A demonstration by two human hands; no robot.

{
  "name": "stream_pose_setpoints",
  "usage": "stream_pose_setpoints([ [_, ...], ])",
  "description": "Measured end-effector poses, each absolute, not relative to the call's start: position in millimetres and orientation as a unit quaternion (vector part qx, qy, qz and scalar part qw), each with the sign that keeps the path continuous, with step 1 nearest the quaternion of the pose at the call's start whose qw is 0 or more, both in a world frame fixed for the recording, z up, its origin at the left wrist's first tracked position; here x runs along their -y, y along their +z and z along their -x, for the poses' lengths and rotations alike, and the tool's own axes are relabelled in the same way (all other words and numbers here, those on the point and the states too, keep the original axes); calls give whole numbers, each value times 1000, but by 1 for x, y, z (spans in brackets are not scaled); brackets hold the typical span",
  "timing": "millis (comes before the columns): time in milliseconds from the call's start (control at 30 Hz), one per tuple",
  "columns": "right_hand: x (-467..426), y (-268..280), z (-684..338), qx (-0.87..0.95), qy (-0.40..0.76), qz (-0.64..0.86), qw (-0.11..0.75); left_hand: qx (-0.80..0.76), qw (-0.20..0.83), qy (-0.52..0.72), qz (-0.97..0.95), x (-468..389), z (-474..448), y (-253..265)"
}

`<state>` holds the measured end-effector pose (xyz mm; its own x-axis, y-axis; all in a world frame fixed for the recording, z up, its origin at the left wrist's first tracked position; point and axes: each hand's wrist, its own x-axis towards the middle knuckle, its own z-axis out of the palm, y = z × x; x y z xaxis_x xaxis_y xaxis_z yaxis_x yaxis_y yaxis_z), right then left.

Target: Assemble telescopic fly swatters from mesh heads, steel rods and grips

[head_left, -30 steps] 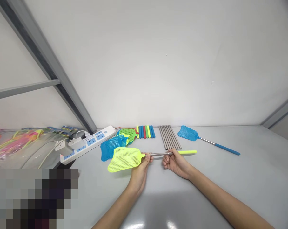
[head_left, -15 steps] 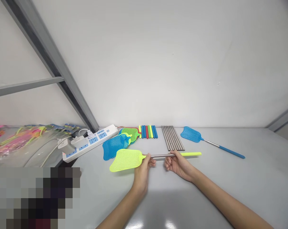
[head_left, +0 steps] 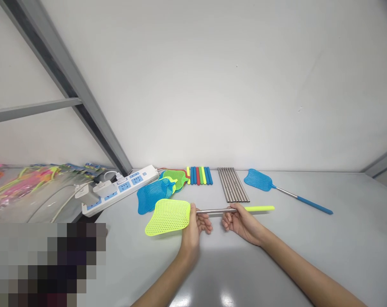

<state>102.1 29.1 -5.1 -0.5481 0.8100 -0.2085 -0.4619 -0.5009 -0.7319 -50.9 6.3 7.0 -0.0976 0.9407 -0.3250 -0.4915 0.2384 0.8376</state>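
Both my hands hold a yellow fly swatter [head_left: 169, 216] level above the grey table. My left hand [head_left: 195, 224] pinches it where the mesh head meets the metal rod, the thumb covering the joint and the other fingers loosely curled. Farther right, my right hand [head_left: 241, 221] grips the rod near the start of the yellow handle, thumb on top. Behind the swatter lie a row of metal rods [head_left: 233, 185], a row of coloured handles [head_left: 199, 175] and a pile of swatter heads, with a blue head [head_left: 153, 196] on top.
A blue fly swatter [head_left: 259, 180] lies on the table [head_left: 356, 251] at the right. On the left, a white power strip [head_left: 116, 194] holds plugs and cables. Plastic-wrapped colourful goods [head_left: 36, 183] lie beyond it, beside a grey metal frame [head_left: 94, 123]. A white wall stands behind.
My left hand has shifted slightly left along the swatter, its thumb now over the head's neck, and its fingers have loosened. The swatter head tilts a bit more toward me.
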Motion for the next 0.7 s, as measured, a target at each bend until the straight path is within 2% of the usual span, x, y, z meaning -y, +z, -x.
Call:
stream_pose_setpoints([
  [167,-27,-2,-101,331,815,278,385,-474,641,563,-219,-6,53,8],
  [500,-22,-4,-97,351,771,301,438,-408,598,667,-176,-6,54,5],
  [567,-22,-6,-99,349,783,293,423,-388,618,657,-191,-5,53,5],
  [700,-22,-5,-106,358,829,262,341,-336,668,625,-222,-1,52,8],
])
